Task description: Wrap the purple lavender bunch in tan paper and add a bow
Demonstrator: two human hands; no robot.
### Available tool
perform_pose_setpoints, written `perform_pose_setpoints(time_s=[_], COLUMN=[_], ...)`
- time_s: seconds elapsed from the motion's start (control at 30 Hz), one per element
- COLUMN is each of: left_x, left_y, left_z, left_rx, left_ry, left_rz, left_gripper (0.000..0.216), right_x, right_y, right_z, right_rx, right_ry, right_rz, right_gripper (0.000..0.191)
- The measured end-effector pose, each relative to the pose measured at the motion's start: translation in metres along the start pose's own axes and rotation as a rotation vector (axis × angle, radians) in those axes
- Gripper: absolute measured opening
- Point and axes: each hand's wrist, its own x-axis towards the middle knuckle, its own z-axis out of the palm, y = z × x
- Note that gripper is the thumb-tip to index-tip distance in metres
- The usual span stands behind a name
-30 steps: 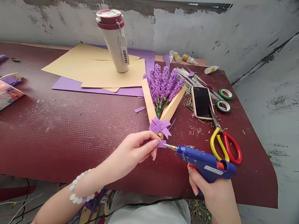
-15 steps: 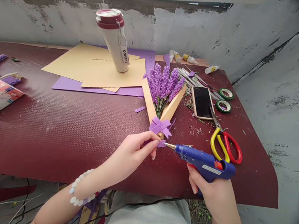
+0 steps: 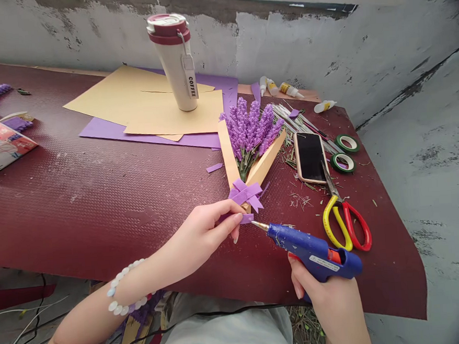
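My left hand (image 3: 204, 232) pinches a narrow purple paper strip (image 3: 247, 218) just below a purple paper bow (image 3: 245, 194). The bow sits on a kraft paper wrap (image 3: 228, 156) around a bunch of purple paper lavender (image 3: 250, 131). My right hand (image 3: 328, 291) grips a blue hot glue gun (image 3: 311, 252). Its metal nozzle (image 3: 259, 225) points left, with its tip close to the strip. I cannot tell whether the tip touches it.
Yellow-and-red scissors (image 3: 345, 224), a phone (image 3: 310, 157), and green tape rolls (image 3: 342, 162) lie right on the dark red table mat (image 3: 98, 202). A coffee tumbler (image 3: 173, 63) stands on tan and purple paper sheets (image 3: 170, 116).
The glue gun has shifted slightly left, and the purple strip sits a little higher near the bow. My left hand has barely moved.
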Motion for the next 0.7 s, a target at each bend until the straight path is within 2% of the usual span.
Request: perform_pose_setpoints(time_s=[0.33, 0.5, 0.6, 0.7], left_x=[0.0003, -0.0004, -0.0013, -0.0023], left_y=[-0.0029, -0.0032, -0.0042, -0.0053], left_z=[-0.0003, -0.0005, -0.0015, -0.0024], left_rx=[0.028, 0.048, 0.022, -0.068], left_ry=[-0.013, -0.025, -0.097, -0.165], left_rz=[-0.004, 0.024, 0.018, -0.049], left_gripper=[0.029, 0.029, 0.027, 0.027], right_x=[-0.0001, -0.0015, -0.0011, 0.0032], right_y=[-0.0023, -0.0067, -0.0066, 0.0016], right_z=[0.0011, 0.0025, 0.0030, 0.0033], right_rx=[0.052, 0.003, -0.049, -0.111], right_ry=[0.051, 0.071, 0.140, 0.269], right_rz=[-0.062, -0.041, -0.033, -0.064], right_gripper=[0.046, 0.048, 0.049, 0.040])
